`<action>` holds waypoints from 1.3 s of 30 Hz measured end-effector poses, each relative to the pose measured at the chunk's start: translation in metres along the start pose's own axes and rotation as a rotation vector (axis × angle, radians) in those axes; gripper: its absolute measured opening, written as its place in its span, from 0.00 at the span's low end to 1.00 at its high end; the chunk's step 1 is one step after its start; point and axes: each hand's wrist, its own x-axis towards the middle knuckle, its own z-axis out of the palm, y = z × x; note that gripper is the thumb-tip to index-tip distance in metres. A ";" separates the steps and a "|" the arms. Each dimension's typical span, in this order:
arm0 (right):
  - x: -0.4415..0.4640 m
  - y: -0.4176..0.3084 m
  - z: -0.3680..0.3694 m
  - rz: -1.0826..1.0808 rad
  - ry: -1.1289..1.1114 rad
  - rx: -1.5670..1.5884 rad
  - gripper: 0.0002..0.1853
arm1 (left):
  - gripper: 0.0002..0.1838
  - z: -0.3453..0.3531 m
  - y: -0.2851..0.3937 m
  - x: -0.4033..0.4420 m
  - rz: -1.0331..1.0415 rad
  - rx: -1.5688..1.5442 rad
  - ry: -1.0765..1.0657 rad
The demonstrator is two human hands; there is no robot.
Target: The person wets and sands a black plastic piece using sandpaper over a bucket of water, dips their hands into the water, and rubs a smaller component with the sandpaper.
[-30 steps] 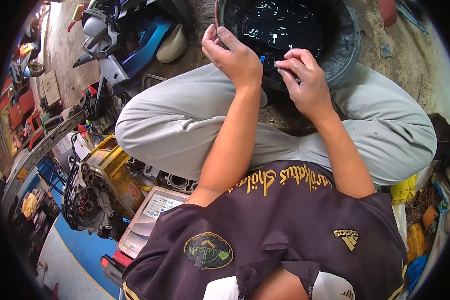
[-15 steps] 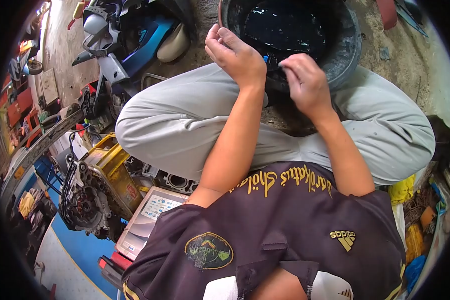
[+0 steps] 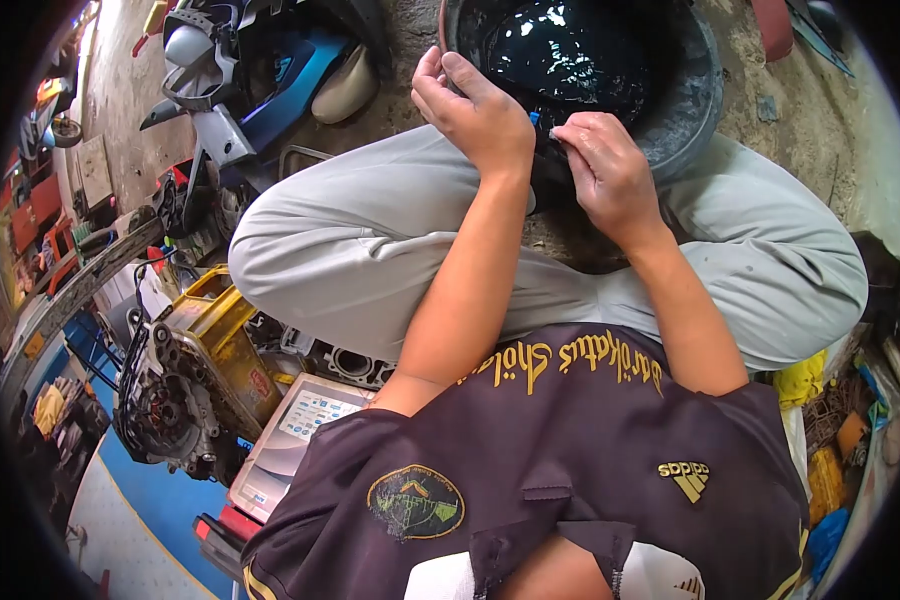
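A round black basin [image 3: 692, 110] of dark, rippling liquid [image 3: 570, 55] sits in front of my crossed legs. My left hand [image 3: 480, 115] is at its left edge, fingers curled and thumb bent in. A thin reddish-brown strip [image 3: 443, 22] runs up the basin's side from those fingertips. Over the near side of the basin, my right hand [image 3: 608, 165] pinches something small and whitish [image 3: 554, 133], mostly covered by the fingers. Between the two hands shows a small blue piece [image 3: 534, 118]; what it belongs to I cannot tell.
Blue and grey motorcycle body panels [image 3: 295, 90] lie on the floor at the upper left. An engine part [image 3: 175, 400], a yellow crate [image 3: 225, 345] and a flat printed box [image 3: 295, 440] are beside my left knee. Yellow cloth [image 3: 802, 380] lies at the right.
My right hand, blurred before, now shows sharply and has shifted slightly left and down. Brighter ripples spread over the liquid. My left hand has hardly moved.
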 end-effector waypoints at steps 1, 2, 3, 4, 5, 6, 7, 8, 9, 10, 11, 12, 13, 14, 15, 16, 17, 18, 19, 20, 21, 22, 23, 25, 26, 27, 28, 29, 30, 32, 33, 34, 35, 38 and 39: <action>0.000 0.001 -0.001 -0.013 0.000 -0.014 0.15 | 0.24 0.001 -0.004 0.000 0.009 0.007 0.007; 0.000 0.002 -0.002 -0.022 0.000 -0.025 0.15 | 0.24 0.002 -0.006 0.001 0.018 0.015 0.017; 0.000 0.001 -0.002 -0.031 -0.002 -0.033 0.16 | 0.24 0.003 -0.003 0.001 0.019 0.013 0.020; -0.001 0.000 -0.002 -0.038 -0.005 -0.038 0.16 | 0.24 0.003 0.000 0.000 0.019 0.015 0.024; -0.003 0.003 -0.001 -0.034 -0.002 -0.033 0.16 | 0.24 0.002 0.001 0.000 0.019 0.018 0.025; -0.002 0.007 -0.001 -0.030 0.002 -0.031 0.16 | 0.24 0.001 0.000 0.000 0.020 0.028 0.023; -0.002 0.010 -0.002 -0.027 0.006 -0.031 0.16 | 0.24 0.000 -0.001 0.000 0.020 0.035 0.022; -0.002 0.008 -0.001 -0.036 0.005 -0.018 0.16 | 0.24 0.001 -0.002 0.000 0.020 0.040 0.022; -0.001 0.002 -0.001 -0.046 0.003 -0.005 0.16 | 0.24 0.003 -0.001 0.001 0.022 0.036 0.022; -0.001 -0.002 -0.001 -0.051 -0.001 0.010 0.16 | 0.24 0.002 -0.001 0.000 0.023 0.037 0.019; -0.003 0.003 -0.002 -0.038 0.000 -0.014 0.17 | 0.24 0.001 -0.001 0.000 0.024 0.039 0.015; -0.002 0.011 -0.003 -0.028 0.003 -0.039 0.17 | 0.23 0.000 0.000 -0.001 0.019 0.052 0.016; -0.002 0.014 -0.004 -0.017 0.009 -0.065 0.17 | 0.23 0.000 0.002 -0.001 0.015 0.063 0.016; -0.005 0.012 -0.002 -0.034 0.007 -0.035 0.17 | 0.22 0.000 0.003 -0.001 0.012 0.071 0.015; -0.002 0.002 0.000 -0.055 0.004 -0.007 0.17 | 0.21 0.004 0.004 0.001 0.018 0.038 0.026; -0.002 -0.005 0.000 -0.072 -0.005 0.027 0.17 | 0.19 0.006 0.002 0.002 0.019 0.014 0.039; 0.000 -0.003 -0.004 -0.072 -0.016 0.009 0.17 | 0.18 0.003 0.000 0.000 0.016 -0.002 0.048; -0.001 0.006 -0.006 -0.055 -0.013 -0.040 0.17 | 0.18 0.001 0.000 -0.002 0.004 -0.002 0.045; -0.002 0.013 -0.004 -0.049 -0.001 -0.053 0.16 | 0.17 0.002 0.001 -0.002 -0.005 -0.006 0.045; -0.004 0.017 -0.003 -0.043 0.011 -0.069 0.16 | 0.17 0.002 0.002 -0.001 -0.012 -0.013 0.045; -0.001 0.013 -0.004 -0.056 -0.001 -0.052 0.16 | 0.17 0.003 0.003 0.000 -0.001 -0.007 0.044; 0.001 0.004 -0.005 -0.066 -0.017 -0.034 0.16 | 0.16 0.003 0.004 0.000 0.006 0.002 0.044; 0.001 -0.003 -0.006 -0.071 -0.034 -0.012 0.16 | 0.16 0.001 0.004 -0.001 0.012 0.017 0.042; -0.003 0.014 -0.004 -0.056 -0.017 -0.058 0.16 | 0.16 0.001 0.004 -0.002 -0.005 0.000 0.041; -0.003 0.019 -0.004 -0.049 -0.005 -0.083 0.16 | 0.16 0.002 0.004 -0.002 -0.012 -0.011 0.039; 0.000 0.007 -0.007 -0.051 -0.037 -0.059 0.16 | 0.16 0.003 0.003 0.000 0.001 -0.008 0.046; 0.000 -0.003 -0.005 -0.089 -0.037 -0.051 0.17 | 0.16 0.004 0.001 0.001 0.011 -0.004 0.054; 0.000 -0.002 -0.006 -0.087 -0.033 -0.038 0.17 | 0.16 0.003 -0.001 -0.001 0.018 0.007 0.059; -0.001 -0.001 -0.007 -0.083 -0.029 -0.024 0.17 | 0.16 0.002 -0.001 -0.003 0.001 0.004 0.056; -0.005 0.015 -0.004 -0.064 -0.014 -0.070 0.17 | 0.16 0.003 0.002 -0.001 -0.021 -0.012 0.055; -0.001 0.016 -0.004 -0.057 -0.004 -0.094 0.17 | 0.16 0.003 0.002 0.000 -0.010 -0.008 0.058; 0.000 0.013 -0.004 -0.076 -0.008 -0.077 0.17 | 0.16 0.004 0.001 0.000 0.002 -0.007 0.062; -0.002 0.006 -0.004 -0.089 -0.019 -0.057 0.17 | 0.16 0.003 -0.001 -0.001 0.007 0.000 0.065; -0.002 0.008 -0.009 -0.060 -0.055 -0.047 0.17 | 0.18 0.001 -0.001 -0.001 0.012 0.075 0.039; -0.002 0.008 -0.008 -0.058 -0.053 -0.048 0.17 | 0.18 0.000 -0.002 -0.001 0.015 0.075 0.042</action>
